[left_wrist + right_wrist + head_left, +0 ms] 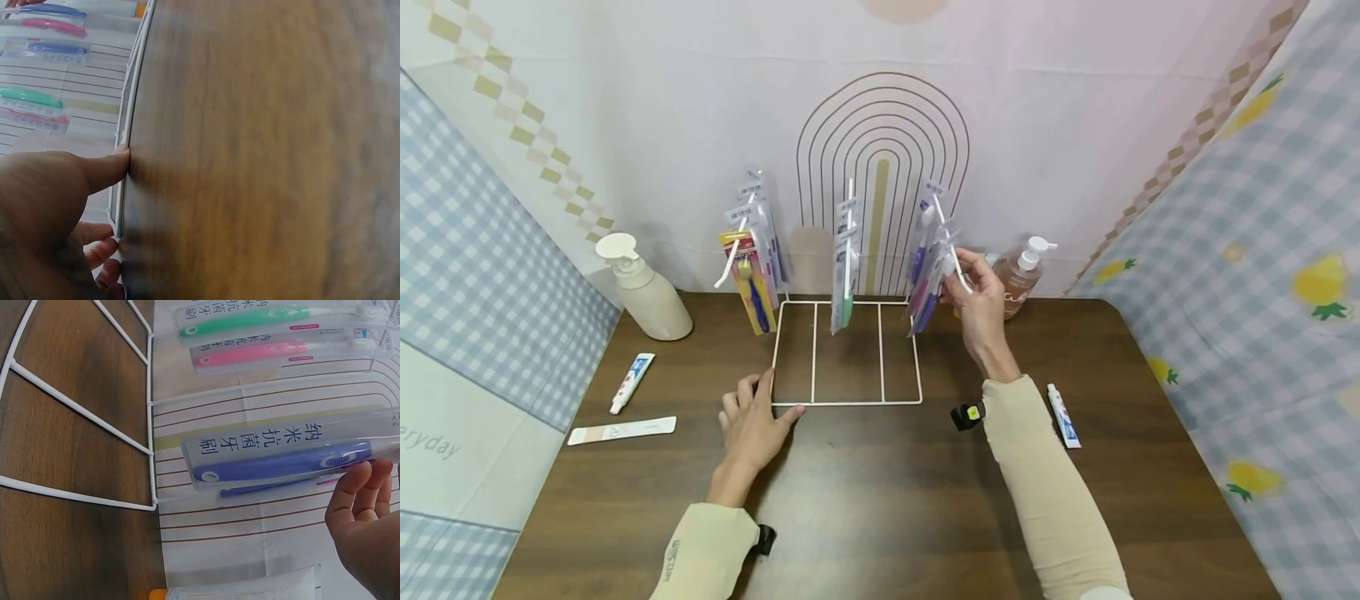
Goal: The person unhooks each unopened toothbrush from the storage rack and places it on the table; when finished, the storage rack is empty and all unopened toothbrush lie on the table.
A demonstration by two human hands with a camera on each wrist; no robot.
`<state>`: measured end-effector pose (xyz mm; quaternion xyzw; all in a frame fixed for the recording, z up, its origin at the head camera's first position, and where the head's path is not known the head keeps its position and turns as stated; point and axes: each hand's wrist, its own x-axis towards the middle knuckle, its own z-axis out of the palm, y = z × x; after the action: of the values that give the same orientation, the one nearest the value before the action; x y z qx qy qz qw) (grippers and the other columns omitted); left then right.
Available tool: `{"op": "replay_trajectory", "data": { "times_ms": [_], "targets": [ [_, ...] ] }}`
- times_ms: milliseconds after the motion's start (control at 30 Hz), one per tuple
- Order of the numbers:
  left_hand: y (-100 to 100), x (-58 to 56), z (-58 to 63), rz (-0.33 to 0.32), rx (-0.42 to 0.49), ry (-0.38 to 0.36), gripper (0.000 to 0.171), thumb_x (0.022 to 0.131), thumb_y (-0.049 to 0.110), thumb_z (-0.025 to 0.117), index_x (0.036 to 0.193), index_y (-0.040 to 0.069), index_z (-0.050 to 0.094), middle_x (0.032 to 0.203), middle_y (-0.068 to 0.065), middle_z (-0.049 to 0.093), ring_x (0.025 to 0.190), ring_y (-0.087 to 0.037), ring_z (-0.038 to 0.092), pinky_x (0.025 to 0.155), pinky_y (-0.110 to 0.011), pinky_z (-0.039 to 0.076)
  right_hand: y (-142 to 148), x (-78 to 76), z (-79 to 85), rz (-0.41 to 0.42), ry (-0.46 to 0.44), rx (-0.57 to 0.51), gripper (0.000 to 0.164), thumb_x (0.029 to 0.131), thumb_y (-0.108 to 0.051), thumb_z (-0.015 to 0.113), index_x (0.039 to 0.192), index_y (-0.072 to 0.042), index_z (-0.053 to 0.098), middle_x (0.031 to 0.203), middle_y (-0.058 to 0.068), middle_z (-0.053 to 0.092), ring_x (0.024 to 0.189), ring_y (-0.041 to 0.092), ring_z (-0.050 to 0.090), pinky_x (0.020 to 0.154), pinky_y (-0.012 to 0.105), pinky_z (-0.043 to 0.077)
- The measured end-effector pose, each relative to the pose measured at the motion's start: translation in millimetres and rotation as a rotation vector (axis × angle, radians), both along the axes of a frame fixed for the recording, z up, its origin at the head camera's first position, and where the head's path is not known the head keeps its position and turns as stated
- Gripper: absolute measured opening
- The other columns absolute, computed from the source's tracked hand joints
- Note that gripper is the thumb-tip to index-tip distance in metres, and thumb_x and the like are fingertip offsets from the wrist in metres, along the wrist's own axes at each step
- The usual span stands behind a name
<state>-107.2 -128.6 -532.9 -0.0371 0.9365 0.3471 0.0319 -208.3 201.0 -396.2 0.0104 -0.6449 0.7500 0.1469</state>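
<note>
A white wire rack (850, 404) stands on the table with hooks carrying packaged toothbrushes. My left hand (752, 425) rests at the base's front left corner, fingers spread; in the left wrist view its thumb (109, 170) touches the wire. At the right hook, my right hand (981, 308) pinches the edge of a packaged toothbrush with a blue-purple handle (281, 462). Behind that hang more packs, partly hidden. The middle hook carries packaged toothbrushes, one with a green handle (847, 307). On the left hook, a toothbrush on a yellow and red card (751, 287) hangs foremost.
A cream pump bottle (655, 304) stands at the left, an amber pump bottle (1018, 282) behind my right hand. Toothpaste tubes lie left (632, 383) and right (1063, 417), near a long flat packet (622, 430). An orange-capped tube (250, 589) appears in the right wrist view.
</note>
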Motion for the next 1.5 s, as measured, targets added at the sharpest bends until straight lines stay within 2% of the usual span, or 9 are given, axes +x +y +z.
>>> {"op": "replay_trajectory", "data": {
  "times_ms": [267,567,733,800,967,1300,1500],
  "targets": [
    [0,0.3,3.1,0.002,0.001,-0.016,0.089,0.106,0.039,0.080,0.177,0.005,0.038,0.171,-0.029,0.038,0.138,-0.054,0.034,0.112,-0.069,0.029,3,-2.0,-1.1,0.011,-0.005,0.014,0.035,0.107,0.011,0.064,0.131,-0.012,0.075,0.097,-0.013,0.068,0.068,0.005,0.058,0.058,0.018,0.043],
    [1,3.1,3.9,0.005,0.001,-0.007,0.088,0.106,0.038,0.080,0.176,0.005,0.039,0.170,-0.030,0.039,0.137,-0.054,0.035,0.112,-0.068,0.029,2,1.1,-6.0,0.023,0.038,-0.067,0.041,0.106,0.014,0.064,0.115,-0.023,0.077,0.097,-0.010,0.069,0.071,0.006,0.060,0.063,0.017,0.049],
    [0,3.5,0.0,0.005,-0.012,-0.001,0.088,0.105,0.039,0.080,0.175,0.005,0.040,0.169,-0.029,0.039,0.135,-0.054,0.035,0.111,-0.068,0.030,1,3.6,-8.2,0.028,0.067,-0.107,0.041,0.105,0.016,0.062,0.111,-0.022,0.077,0.097,-0.010,0.071,0.071,0.005,0.060,0.066,0.018,0.053],
    [0,3.3,1.9,0.005,-0.013,-0.014,0.088,0.106,0.039,0.080,0.176,0.005,0.038,0.170,-0.028,0.038,0.136,-0.054,0.035,0.112,-0.068,0.030,1,3.8,-9.1,0.029,0.070,-0.114,0.041,0.106,0.015,0.062,0.109,-0.022,0.078,0.097,-0.010,0.072,0.071,0.005,0.061,0.066,0.018,0.054],
    [1,2.5,7.0,0.002,-0.020,-0.050,0.088,0.108,0.039,0.078,0.178,0.007,0.035,0.172,-0.026,0.035,0.139,-0.053,0.034,0.114,-0.067,0.030,2,2.7,-9.8,0.023,0.065,-0.113,0.040,0.106,0.015,0.061,0.105,-0.021,0.078,0.093,-0.009,0.073,0.072,0.006,0.062,0.066,0.019,0.055],
    [1,0.5,0.9,0.007,-0.004,-0.013,0.088,0.107,0.039,0.079,0.177,0.005,0.038,0.169,-0.030,0.037,0.136,-0.055,0.033,0.113,-0.069,0.028,0,-0.1,-10.4,-0.001,0.075,-0.057,0.037,0.103,0.017,0.064,0.097,-0.016,0.079,0.083,-0.008,0.070,0.069,0.006,0.062,0.067,0.020,0.055],
    [-1,-0.8,-1.1,0.005,0.002,-0.026,0.090,0.106,0.041,0.079,0.177,0.006,0.036,0.171,-0.028,0.035,0.136,-0.053,0.032,0.113,-0.068,0.027,-2,3.7,-10.9,-0.008,0.094,-0.035,0.036,0.102,0.018,0.066,0.092,-0.015,0.077,0.083,-0.008,0.069,0.067,0.006,0.062,0.067,0.019,0.055]
  ]
}}
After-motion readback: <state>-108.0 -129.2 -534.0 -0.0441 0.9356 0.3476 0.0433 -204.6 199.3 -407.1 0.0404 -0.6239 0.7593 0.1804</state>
